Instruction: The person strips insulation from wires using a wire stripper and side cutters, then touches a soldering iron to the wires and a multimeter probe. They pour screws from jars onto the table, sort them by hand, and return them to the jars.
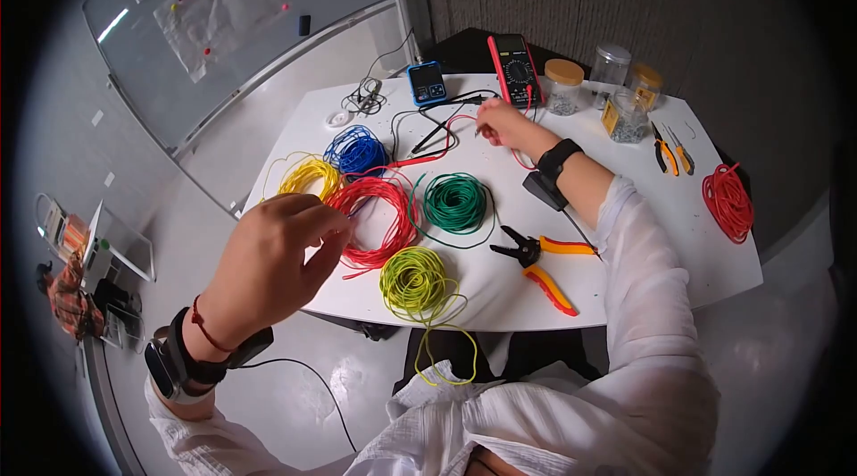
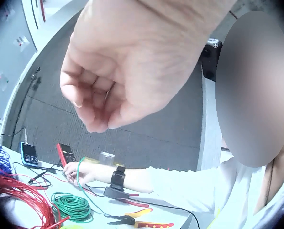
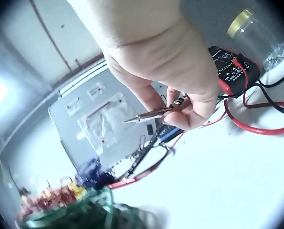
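Note:
My right hand [image 1: 507,125] reaches over the far part of the table, in front of the multimeter [image 1: 516,70]. In the right wrist view, its thumb and fingers pinch a slim, pointed metal piece [image 3: 147,116], its back end hidden in the grip. My left hand [image 1: 272,248] is raised above the red wire coil [image 1: 406,226], fingers loosely curled toward the thumb, with nothing visible between them in the left wrist view. Beside that coil lie blue [image 1: 357,153], yellow [image 1: 310,178], green [image 1: 455,204] and yellow-green [image 1: 412,284] wire coils. Black [image 1: 429,137] and red [image 1: 418,161] test probes lie left of my right hand.
Orange-handled wire strippers [image 1: 540,257] lie near the front edge. A small blue-framed meter [image 1: 427,83] stands at the back. Glass jars [image 1: 563,87], small pliers [image 1: 665,152] and another red wire coil [image 1: 728,203] occupy the right side. A black adapter [image 1: 544,189] sits under my right forearm.

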The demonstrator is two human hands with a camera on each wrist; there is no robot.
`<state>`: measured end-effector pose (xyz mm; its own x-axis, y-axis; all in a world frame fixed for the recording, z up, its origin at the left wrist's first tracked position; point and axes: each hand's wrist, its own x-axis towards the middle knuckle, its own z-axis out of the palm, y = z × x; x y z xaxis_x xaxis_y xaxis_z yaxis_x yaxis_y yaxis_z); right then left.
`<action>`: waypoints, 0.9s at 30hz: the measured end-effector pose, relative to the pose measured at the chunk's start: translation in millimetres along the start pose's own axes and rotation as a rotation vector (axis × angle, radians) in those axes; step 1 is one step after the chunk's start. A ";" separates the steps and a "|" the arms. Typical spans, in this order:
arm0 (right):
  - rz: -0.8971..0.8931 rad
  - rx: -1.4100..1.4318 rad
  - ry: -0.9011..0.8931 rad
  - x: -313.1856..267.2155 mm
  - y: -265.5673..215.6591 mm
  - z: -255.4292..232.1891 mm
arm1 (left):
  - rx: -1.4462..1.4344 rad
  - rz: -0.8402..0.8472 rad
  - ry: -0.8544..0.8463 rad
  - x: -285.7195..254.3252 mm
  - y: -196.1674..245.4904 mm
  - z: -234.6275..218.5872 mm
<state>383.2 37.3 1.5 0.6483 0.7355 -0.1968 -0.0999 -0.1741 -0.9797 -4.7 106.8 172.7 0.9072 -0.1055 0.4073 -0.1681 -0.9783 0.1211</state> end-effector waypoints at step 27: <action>-0.521 -1.095 0.203 -9.4 26.4 14.3 | 0.407 -0.140 -0.515 153.4 -67.7 63.5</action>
<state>363.7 35.1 -23.1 0.5368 0.7833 0.3136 0.8287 -0.4196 -0.3704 170.3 145.5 169.6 0.9950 0.0539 -0.0837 0.0313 -0.9676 -0.2505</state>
